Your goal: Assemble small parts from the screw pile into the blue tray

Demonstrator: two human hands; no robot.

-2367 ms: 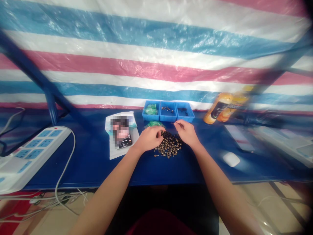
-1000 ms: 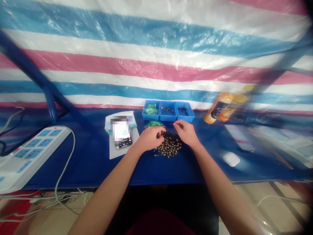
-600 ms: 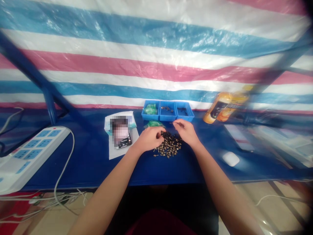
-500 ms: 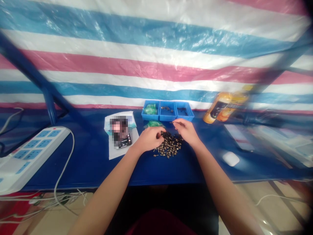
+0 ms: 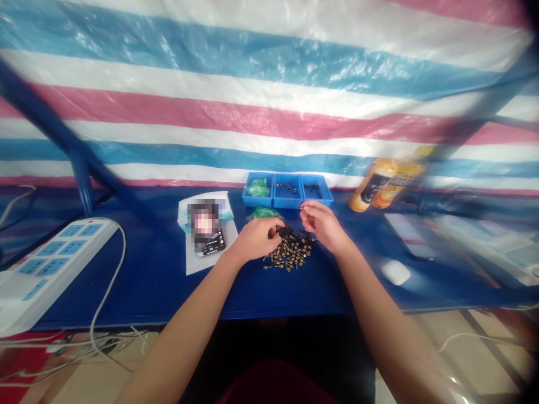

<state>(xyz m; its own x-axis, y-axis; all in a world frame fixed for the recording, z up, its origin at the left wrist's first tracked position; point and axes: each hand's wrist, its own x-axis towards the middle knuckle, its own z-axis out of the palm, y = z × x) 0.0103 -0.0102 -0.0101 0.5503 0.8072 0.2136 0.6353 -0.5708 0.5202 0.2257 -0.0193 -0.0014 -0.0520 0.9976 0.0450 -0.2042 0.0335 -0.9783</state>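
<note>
A heap of small brass-coloured metal parts (image 5: 290, 252) lies on the blue table (image 5: 160, 280). My left hand (image 5: 254, 238) rests at the heap's left edge, fingers curled and pinching among the parts. My right hand (image 5: 322, 225) hovers just above the heap's right side, fingertips pinched on a small thin part. Just behind the hands stand three joined blue bins (image 5: 288, 191). The left bin holds green pieces, the middle one a few brass parts, the right one dark parts.
A phone (image 5: 205, 228) lies on white paper left of the heap. A white power strip (image 5: 46, 264) with its cable sits far left. An orange bottle (image 5: 370, 192) lies at the right, a white mouse (image 5: 396, 272) nearer. A striped plastic sheet hangs behind.
My right hand has lifted slightly off the heap with its pinched part. My left hand stays at the heap's left edge. The phone screen picture changed.
</note>
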